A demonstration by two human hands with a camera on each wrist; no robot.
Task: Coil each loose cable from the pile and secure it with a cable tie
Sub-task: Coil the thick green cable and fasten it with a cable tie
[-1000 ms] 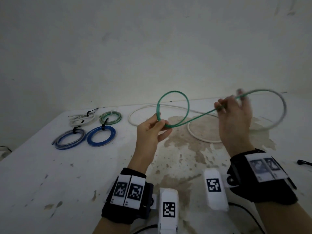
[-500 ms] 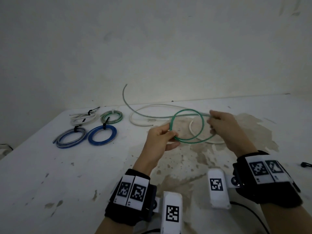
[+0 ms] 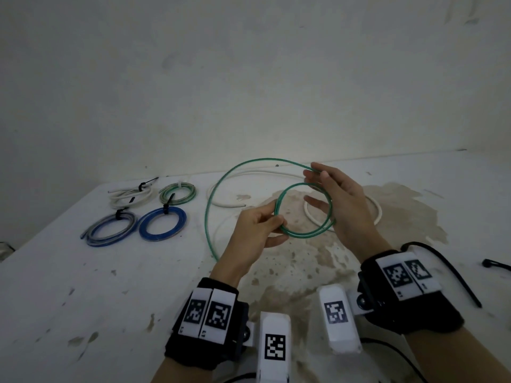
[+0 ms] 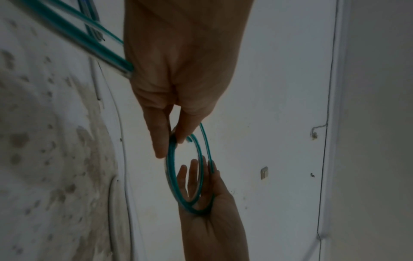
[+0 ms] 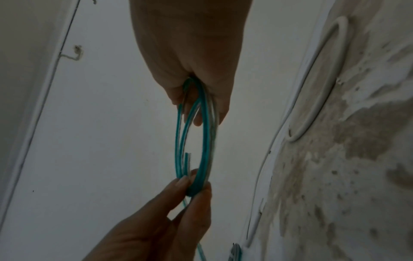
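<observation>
Far left of the head view, four tied coils sit on the table: a white coil at the back, a green-and-white coil just beside it, a grey-blue coil nearer me, and a blue coil to its right. Each has a dark tie on it.

Moving toward the middle, the green cable is up off the table between my hands. My left hand has its grip pinched on the left side of the small loops, thumb and fingers closed on the strands; the left wrist view shows that pinch clearly. From there a long slack stretch of the same cable arcs out to the left, up across the middle of the frame, and over to my right fingertips, with its tail dropping toward the table at lower left of my wrist.

Behind the loops a loose white cable lies on the stained part of the table, sprawling in wide curves.

Right of centre, my right hand holds the far side of the loops, which run between thumb and palm, while the fingertips at the top nip the long strand. In the right wrist view the strands run out of that grip.

At the far right, a black cable tie lies on the table beside my wrist, and another dark piece sits at the frame's edge.
</observation>
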